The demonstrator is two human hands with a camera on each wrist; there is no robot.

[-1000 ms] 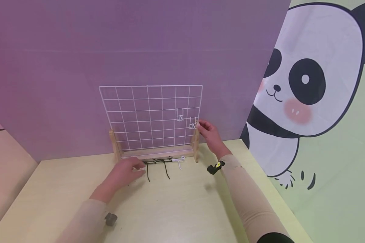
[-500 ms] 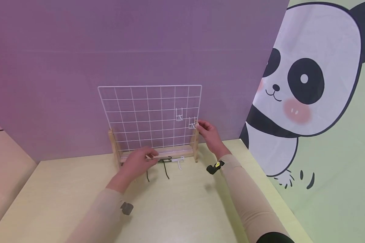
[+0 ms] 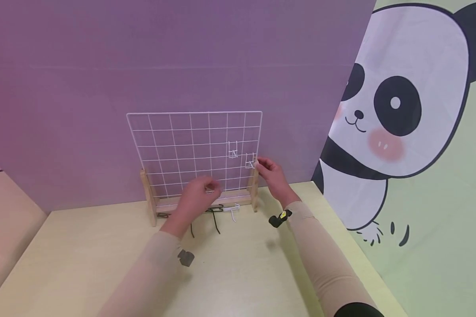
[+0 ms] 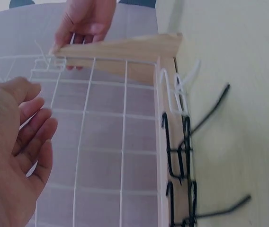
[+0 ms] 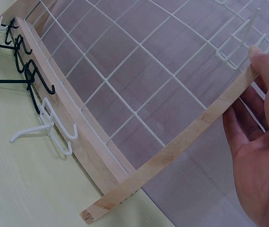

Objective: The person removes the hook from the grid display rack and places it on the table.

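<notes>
A white wire grid panel (image 3: 194, 113) stands in a wooden stand (image 5: 172, 149) at the back of the table. My right hand (image 3: 275, 179) grips the top of the stand's right upright, its thumb at the upper end and its fingers on the far side. Close by that thumb a white hook (image 5: 234, 45) hangs on the grid; another white hook (image 3: 232, 153) hangs up and to its left. My left hand (image 3: 198, 196) is in front of the grid's lower middle, fingers loosely curled around nothing, as the left wrist view shows.
Along the stand's base lie several black hooks (image 5: 30, 80) and one white hook (image 5: 54, 126), prongs pointing toward me. Behind the stand is a purple wall panel (image 3: 103, 88). A wall with a panda picture (image 3: 381, 110) is on the right.
My left hand has moved right and up, from beside the hooks at the stand's base to in front of the lower grid. My right hand stays on the upright.
</notes>
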